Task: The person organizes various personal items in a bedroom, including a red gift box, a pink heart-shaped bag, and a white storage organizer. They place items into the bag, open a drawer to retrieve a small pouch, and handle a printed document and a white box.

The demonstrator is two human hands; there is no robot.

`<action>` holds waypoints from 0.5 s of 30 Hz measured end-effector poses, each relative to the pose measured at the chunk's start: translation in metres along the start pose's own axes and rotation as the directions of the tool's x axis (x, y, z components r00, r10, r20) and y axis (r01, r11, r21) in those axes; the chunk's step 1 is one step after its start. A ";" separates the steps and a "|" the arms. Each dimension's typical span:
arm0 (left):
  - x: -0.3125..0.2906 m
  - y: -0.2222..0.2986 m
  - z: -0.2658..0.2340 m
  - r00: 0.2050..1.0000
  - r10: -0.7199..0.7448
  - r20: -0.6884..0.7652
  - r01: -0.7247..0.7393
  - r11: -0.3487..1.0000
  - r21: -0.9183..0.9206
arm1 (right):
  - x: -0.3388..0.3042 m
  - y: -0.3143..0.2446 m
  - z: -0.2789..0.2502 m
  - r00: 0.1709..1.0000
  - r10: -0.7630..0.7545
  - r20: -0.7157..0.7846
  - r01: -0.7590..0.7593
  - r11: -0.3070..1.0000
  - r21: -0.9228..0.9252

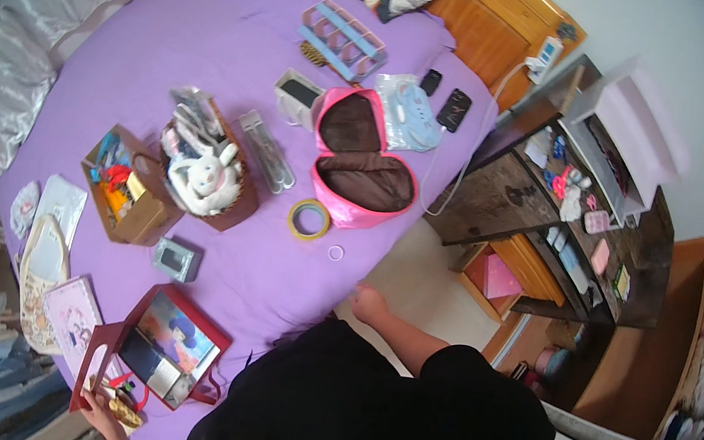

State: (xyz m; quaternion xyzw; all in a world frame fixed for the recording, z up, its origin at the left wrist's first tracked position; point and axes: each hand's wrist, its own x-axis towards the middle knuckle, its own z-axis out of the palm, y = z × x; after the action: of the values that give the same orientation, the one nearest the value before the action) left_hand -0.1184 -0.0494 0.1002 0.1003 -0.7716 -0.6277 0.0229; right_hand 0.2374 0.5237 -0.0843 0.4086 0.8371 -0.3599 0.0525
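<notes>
While the left hand (96, 408) pinches the flap (86, 370) at half past seven, a light grip should keep the adjoining red box (144, 309) level. Loosely curled, apparently empty at five, the right hand (369, 304) could brace the rim (205, 318). Farther, at twelve, the pink bag (360, 218) gapes.

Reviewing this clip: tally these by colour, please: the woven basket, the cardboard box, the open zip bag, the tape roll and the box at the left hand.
Brown: 2 (woven basket, cardboard box)
Pink: 1 (zip bag)
Yellow: 1 (tape roll)
Dark red: 1 (box at the left hand)
Total: 5
</notes>
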 end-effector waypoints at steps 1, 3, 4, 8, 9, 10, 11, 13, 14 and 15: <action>0.002 -0.004 -0.009 1.000 -0.015 0.004 0.015 1.000 0.006 | -0.002 0.001 0.000 1.000 0.019 -0.004 -0.019 1.000 0.020; 0.012 -0.003 -0.011 0.997 -0.075 -0.004 0.075 0.997 -0.019 | -0.013 -0.006 -0.013 0.997 0.071 0.000 -0.071 0.997 -0.030; -0.008 0.041 0.035 0.989 -0.133 -0.062 0.135 0.990 0.046 | -0.019 0.000 -0.014 0.995 0.103 -0.018 -0.103 0.994 -0.047; -0.020 0.068 0.051 0.972 0.214 -0.092 -0.157 0.895 0.418 | -0.030 0.012 -0.007 0.985 0.168 -0.045 -0.170 0.984 -0.058; -0.015 0.073 0.049 0.981 0.170 -0.088 -0.125 0.917 0.379 | -0.033 0.017 -0.002 0.982 0.179 -0.058 -0.183 0.981 -0.058; -0.008 0.074 0.048 0.989 0.121 -0.081 -0.087 0.936 0.341 | -0.039 0.020 0.001 0.976 0.208 -0.060 -0.211 0.976 -0.051; -0.001 0.077 0.047 0.994 0.075 -0.073 -0.049 0.951 0.307 | -0.045 0.023 0.003 0.970 0.236 -0.062 -0.238 0.970 -0.043; 0.013 0.072 0.062 0.998 0.042 -0.052 -0.025 0.952 0.304 | -0.058 0.027 0.003 0.946 0.322 -0.025 -0.323 0.944 -0.060; 0.018 0.069 0.072 0.999 0.038 -0.037 -0.025 0.948 0.317 | -0.065 0.028 0.002 0.924 0.382 0.013 -0.380 0.922 -0.079; 0.023 0.066 0.081 0.999 0.040 -0.024 -0.030 0.943 0.332 | -0.071 0.030 0.001 0.898 0.438 0.053 -0.431 0.897 -0.102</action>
State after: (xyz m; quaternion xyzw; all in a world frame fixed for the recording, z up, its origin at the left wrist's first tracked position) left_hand -0.1624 0.0371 0.1453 0.0984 -0.8673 -0.4871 0.0287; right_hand 0.3058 0.4889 -0.0745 0.5686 0.7372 -0.3171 0.1806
